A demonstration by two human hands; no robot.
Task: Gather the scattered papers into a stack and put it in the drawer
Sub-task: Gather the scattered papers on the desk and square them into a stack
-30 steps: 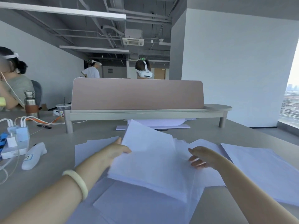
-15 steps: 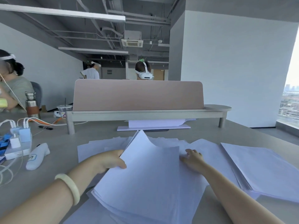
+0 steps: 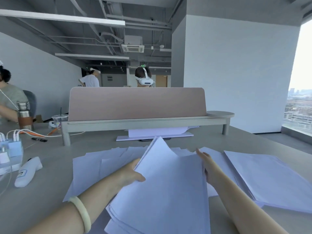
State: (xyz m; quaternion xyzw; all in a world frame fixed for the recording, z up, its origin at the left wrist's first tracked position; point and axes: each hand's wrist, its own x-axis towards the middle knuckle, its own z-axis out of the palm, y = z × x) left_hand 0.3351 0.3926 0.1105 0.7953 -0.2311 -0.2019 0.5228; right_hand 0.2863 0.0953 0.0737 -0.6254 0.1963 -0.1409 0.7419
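Observation:
A thick bundle of white papers tilts up from the grey desk in front of me. My left hand grips the bundle's left edge, thumb on top. My right hand presses flat against the bundle's right edge, fingers straight. More loose white sheets lie spread beneath and to the left. A second pile of papers lies flat on the right. No drawer is in view.
A pink divider on a low shelf stands across the desk, with papers under it. At left lie a white handheld device, chargers with cables, a steel bottle and a plastic cup. People sit behind and to the left.
The bundle has grown and been pulled nearer to me, standing steeper. My right hand moved from resting on the sheets to pressing the bundle's right edge.

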